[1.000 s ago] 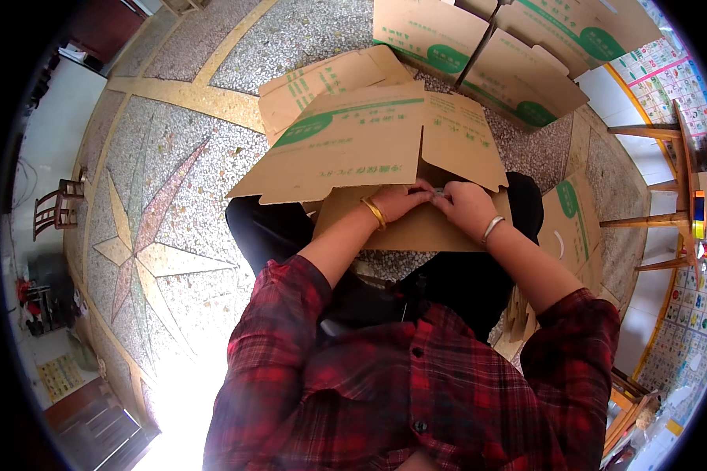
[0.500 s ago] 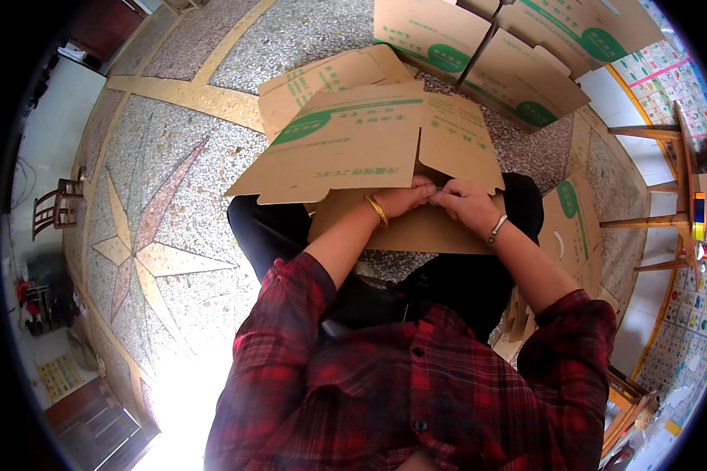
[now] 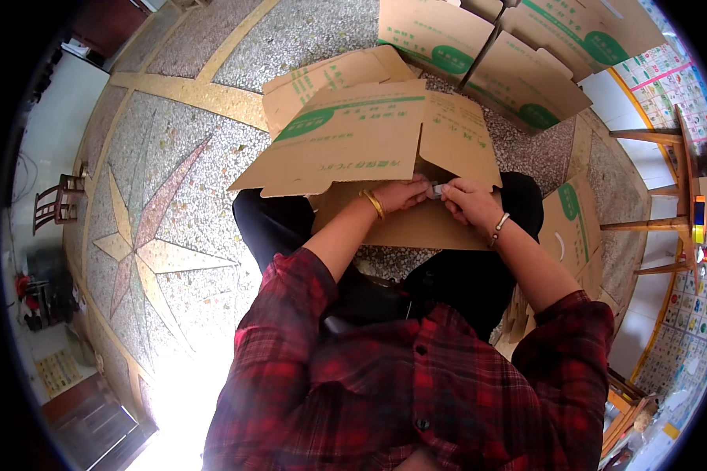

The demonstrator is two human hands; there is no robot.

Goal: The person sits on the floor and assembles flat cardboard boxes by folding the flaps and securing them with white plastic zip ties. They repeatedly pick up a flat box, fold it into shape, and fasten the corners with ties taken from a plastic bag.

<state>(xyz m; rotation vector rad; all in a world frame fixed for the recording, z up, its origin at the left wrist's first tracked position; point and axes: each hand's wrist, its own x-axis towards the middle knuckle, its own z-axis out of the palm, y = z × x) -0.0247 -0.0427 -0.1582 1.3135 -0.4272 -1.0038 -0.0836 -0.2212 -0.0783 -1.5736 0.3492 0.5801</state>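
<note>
Carton in the upper middle of the frame, both hands at its near side.
Probably light and stiff yet easily creased, best held by its panel edges; it is brown with green print, panels spread at angles. Fingers of the right hand pinch a small pale piece; those of the left hand curl beside it, hold unclear. More cartons stand at upper right.

Bright daylight from my near left, white glare burning out the floor there, shadow beneath my cardboard flap, straight lines bowed by fisheye, black rounded corners.
</note>
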